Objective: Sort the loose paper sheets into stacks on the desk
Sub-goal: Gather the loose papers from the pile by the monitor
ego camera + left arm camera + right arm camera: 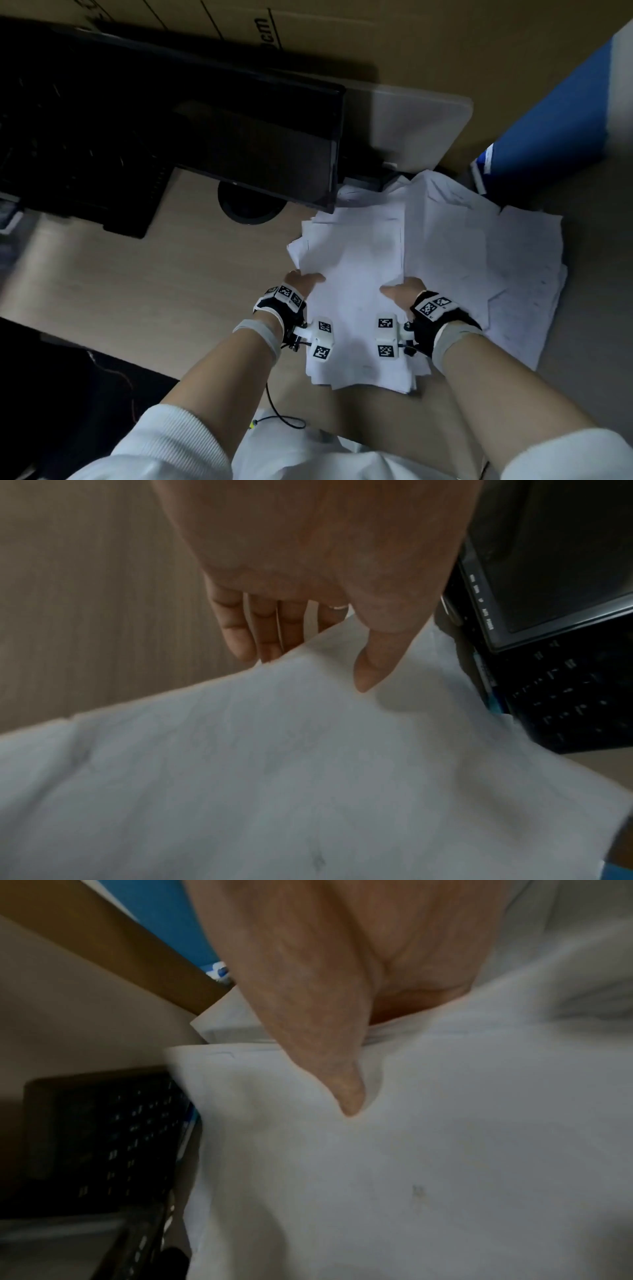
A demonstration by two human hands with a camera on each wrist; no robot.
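A bundle of white paper sheets [356, 270] is in front of me on the right half of the wooden desk [137, 281]. My left hand [306, 281] grips its left edge: the thumb [375, 664] lies on top and the fingers [240, 634] reach under the sheets [308, 764]. My right hand [399, 291] grips the bundle's right side, its thumb [342, 1085] pressing a dent into the top sheet [428, 1164]; its fingers are hidden beneath. More loose sheets [520, 260] spread in an untidy pile to the right, under and behind the bundle.
A black monitor [246, 137] stands just behind the papers, with a dark keyboard [68, 144] to its left. Cardboard [411, 41] forms the back wall, and a blue object [555, 113] leans at the far right. Bare desk lies to the left of my hands.
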